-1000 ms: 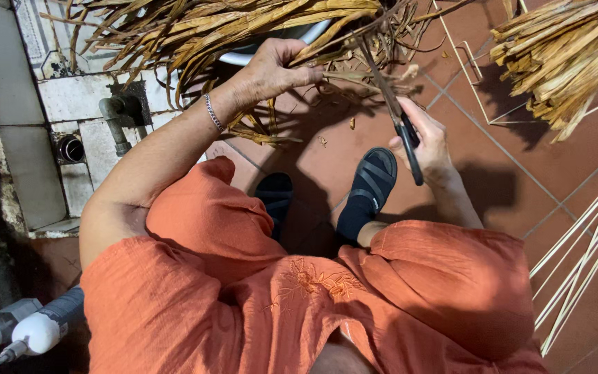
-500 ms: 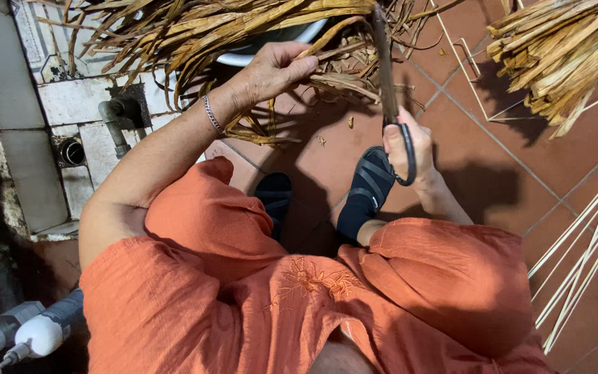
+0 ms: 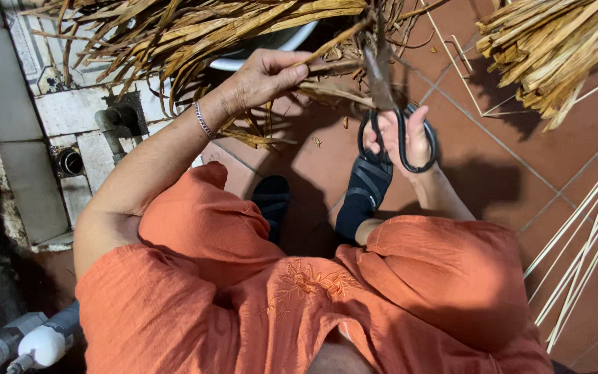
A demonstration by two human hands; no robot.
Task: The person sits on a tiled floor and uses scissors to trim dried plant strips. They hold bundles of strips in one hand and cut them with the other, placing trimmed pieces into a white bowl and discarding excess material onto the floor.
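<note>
You are seated, looking down over your lap in orange clothing (image 3: 313,305), knees spread toward 6 o'clock. Between your knees, your feet in dark sandals (image 3: 363,197) rest on the reddish-brown tiled floor (image 3: 493,173).

Your right hand (image 3: 404,135) is raised just above the right sandal, at about 1 o'clock from the middle of the view. Its grip is clenched through the black loop handles of a pair of scissors (image 3: 389,111), whose dark blades point up toward 12 o'clock and meet a dry leaf strip (image 3: 333,91).

Your left hand (image 3: 266,75), at about 11 o'clock, wears a thin bracelet (image 3: 203,121) at the wrist. Its grip is pinched shut on the same dry leaf strip, which runs across to the scissor blades, so the strip is stretched between your two hands.

Beyond your hands, at 12 o'clock, lies a large pile of dried palm-like leaves (image 3: 195,28), partly covering the pale rim of a basin (image 3: 271,52). At 2 o'clock is a second bundle of dried leaves (image 3: 555,48). Along the right edge, at 4 o'clock, thin pale sticks (image 3: 583,242) lie on the floor. At 9 o'clock is a tiled wall with a pipe (image 3: 109,128).
</note>
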